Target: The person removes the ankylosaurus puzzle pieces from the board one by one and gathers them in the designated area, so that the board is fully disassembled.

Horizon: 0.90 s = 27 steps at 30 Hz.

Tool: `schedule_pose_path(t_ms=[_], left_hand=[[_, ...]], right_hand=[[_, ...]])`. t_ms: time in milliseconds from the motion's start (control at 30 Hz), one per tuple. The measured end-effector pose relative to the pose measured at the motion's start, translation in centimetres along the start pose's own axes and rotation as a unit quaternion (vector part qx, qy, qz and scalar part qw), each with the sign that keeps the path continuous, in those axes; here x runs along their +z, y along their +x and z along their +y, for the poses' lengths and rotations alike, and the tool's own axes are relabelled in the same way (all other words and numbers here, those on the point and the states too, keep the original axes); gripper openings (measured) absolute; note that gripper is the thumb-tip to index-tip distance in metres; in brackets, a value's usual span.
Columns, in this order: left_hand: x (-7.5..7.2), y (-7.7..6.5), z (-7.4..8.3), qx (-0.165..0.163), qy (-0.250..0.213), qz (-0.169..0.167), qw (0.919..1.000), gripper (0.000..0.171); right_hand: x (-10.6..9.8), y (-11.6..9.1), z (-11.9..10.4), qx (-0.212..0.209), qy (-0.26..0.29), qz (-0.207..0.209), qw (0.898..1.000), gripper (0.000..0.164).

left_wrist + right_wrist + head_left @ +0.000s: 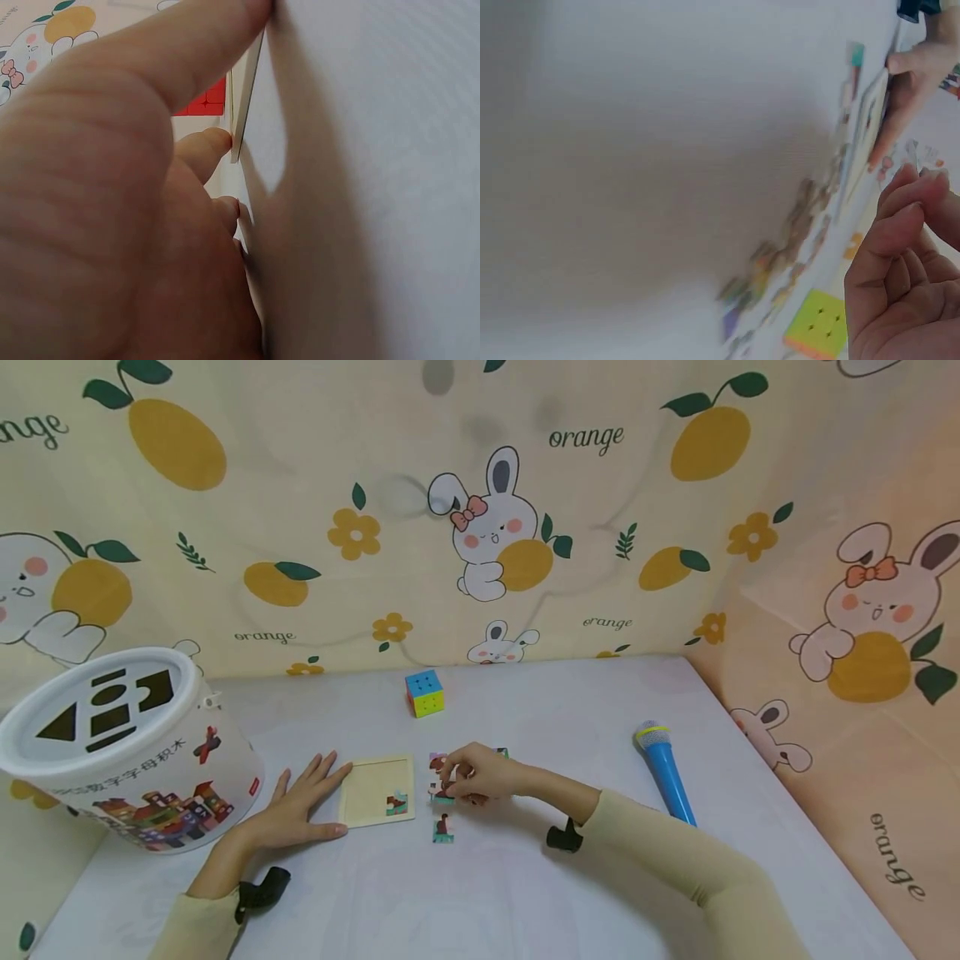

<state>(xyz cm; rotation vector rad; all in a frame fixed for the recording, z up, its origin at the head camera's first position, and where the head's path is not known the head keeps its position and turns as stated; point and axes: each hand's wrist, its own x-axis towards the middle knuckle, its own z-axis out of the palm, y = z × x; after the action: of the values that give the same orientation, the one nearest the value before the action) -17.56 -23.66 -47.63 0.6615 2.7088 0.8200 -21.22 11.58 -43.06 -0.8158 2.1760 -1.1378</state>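
Note:
My left hand (303, 810) lies spread at the left side of a shallow wooden puzzle tray (363, 789), thumb and a fingertip at its edge. The left wrist view shows those fingertips against the tray's rim (241, 112). One printed puzzle piece (397, 802) sits in the tray's lower right corner. Just right of the tray, my right hand (483, 774) pinches a small puzzle piece (433, 792) between thumb and fingertips, mostly hidden by the fingers. Near it lie other loose pieces, one below (443, 828) and one above (437, 762), with more partly behind the hand.
A blue and yellow puzzle cube (425, 694) stands behind the tray. To the right lies a blue toy microphone (666, 772). A large white bucket (187, 777) with a shape-hole lid stands at the left. Patterned cloth (495, 635) borders the table at the back and right.

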Motion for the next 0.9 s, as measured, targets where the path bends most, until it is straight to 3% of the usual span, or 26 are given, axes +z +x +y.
schedule_pose_path(t_ms=[333, 900], left_hand=[[0.1, 0.2, -0.4, 0.002, 0.004, 0.003, 1.0, 0.097], [0.2, 0.1, -0.4, 0.009, -0.002, 0.002, 1.0, 0.098]], right_hand=[[-0.2, -3.1, 2.1, 0.007, -0.011, -0.016, 1.0, 0.016], [0.8, -4.3, 2.9, 0.017, 0.01, -0.029, 0.999, 0.01]])
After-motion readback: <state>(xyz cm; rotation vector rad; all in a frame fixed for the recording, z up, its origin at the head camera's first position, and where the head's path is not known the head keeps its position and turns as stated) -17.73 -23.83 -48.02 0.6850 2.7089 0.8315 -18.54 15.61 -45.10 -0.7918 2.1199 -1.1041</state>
